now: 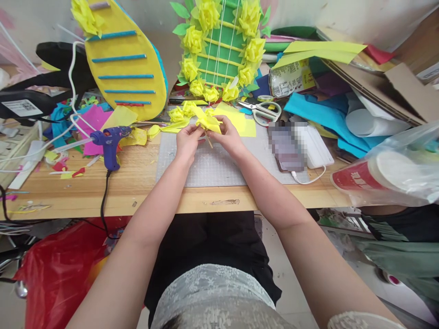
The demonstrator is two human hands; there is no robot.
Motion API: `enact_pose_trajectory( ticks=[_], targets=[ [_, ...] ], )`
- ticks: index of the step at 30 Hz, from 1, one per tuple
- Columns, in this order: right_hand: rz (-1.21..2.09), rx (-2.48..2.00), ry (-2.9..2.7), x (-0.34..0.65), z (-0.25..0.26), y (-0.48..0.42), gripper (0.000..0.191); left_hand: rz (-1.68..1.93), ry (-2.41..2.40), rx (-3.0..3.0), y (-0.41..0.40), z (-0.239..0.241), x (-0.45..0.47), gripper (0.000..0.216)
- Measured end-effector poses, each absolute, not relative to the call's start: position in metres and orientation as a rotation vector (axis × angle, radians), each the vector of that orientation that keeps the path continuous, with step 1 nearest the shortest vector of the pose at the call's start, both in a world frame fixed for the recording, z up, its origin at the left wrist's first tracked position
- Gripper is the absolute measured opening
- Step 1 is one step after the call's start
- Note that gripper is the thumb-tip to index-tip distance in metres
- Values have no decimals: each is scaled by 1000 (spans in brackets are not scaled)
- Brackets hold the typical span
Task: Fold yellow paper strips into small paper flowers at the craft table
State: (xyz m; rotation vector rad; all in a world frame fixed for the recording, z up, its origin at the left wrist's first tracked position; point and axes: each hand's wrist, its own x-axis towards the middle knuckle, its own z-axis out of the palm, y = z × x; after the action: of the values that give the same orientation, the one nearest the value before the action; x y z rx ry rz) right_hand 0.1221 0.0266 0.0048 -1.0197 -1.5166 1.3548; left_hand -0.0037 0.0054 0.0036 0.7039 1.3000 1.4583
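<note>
Between my two hands is a yellow paper flower [207, 120] on a thin wooden stick [209, 140], held above the grey cutting mat [219, 169]. My left hand [187, 142] is closed, its thumb and fingers pinching the flower's base from the left. From the other side my right hand [229, 136] grips the petals, thumb and fingers pressed together. Finished yellow flowers [188, 108] and flat yellow paper sheets [236, 119] lie just beyond my hands. Which fingers bear the stick is partly hidden.
A purple glue gun [110, 145] stands left of the mat, its black cord over the edge. Scissors [262, 112], a phone [290, 157] and a white power bank [314, 151] lie right. Behind stand a yellow striped board [126, 84] and a green flower-trimmed one [221, 52]. A bagged cup [363, 176] sits far right.
</note>
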Motion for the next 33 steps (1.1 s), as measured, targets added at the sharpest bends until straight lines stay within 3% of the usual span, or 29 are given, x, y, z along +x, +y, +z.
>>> enact_pose_trajectory(
  ticks=[6, 16, 33],
  targets=[
    [1424, -1006, -1461, 118, 7, 23, 37, 1448, 1220, 631, 7, 4, -4, 9],
    [1597, -835, -1386, 117, -13, 28, 57, 1494, 1019, 447, 9, 5, 0, 15],
    [1638, -870, -1355, 119, -17, 30, 58, 1434, 995, 409, 8, 8, -2, 13]
  ],
)
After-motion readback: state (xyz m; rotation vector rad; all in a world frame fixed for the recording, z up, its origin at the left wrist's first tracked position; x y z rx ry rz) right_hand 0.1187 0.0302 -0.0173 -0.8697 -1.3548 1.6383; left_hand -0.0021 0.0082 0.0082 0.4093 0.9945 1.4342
